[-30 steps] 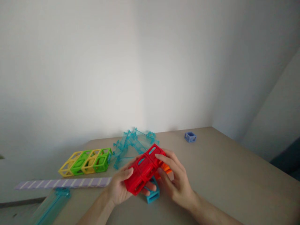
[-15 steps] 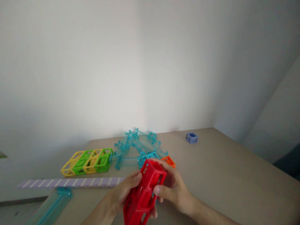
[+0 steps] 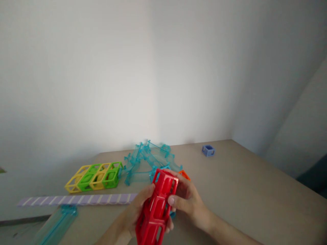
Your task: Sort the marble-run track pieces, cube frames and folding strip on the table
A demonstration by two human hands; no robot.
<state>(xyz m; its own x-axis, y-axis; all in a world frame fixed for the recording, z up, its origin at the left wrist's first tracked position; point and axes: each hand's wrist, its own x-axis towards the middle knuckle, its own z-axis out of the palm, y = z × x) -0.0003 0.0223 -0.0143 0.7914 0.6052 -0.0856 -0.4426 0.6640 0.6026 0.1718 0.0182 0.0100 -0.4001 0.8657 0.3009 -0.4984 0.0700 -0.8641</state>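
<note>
A red block stack (image 3: 158, 208), built of several joined open-frame blocks, is held up at the front of the table, tilted with its upper end away from me. My left hand (image 3: 139, 209) grips its left side, thumb on the upper part and fingertips showing beneath on the right. Around the upper right side my right hand (image 3: 187, 200) is closed, its thumb pressed on the frame. Just behind the stack lie a blue block (image 3: 153, 173) and an orange block (image 3: 184, 175), both partly hidden.
Clear teal track pieces (image 3: 143, 160) lie heaped near the wall. To the left sit joined yellow and green blocks (image 3: 95, 178), a purple striped strip (image 3: 84, 199) and another teal track piece (image 3: 57, 224). A small blue-violet block (image 3: 208, 150) stands at the back right of the table (image 3: 245, 190).
The red block stack has turned in my hands, so its end opening shows less and its long face more. Both hands keep hold of it.
</note>
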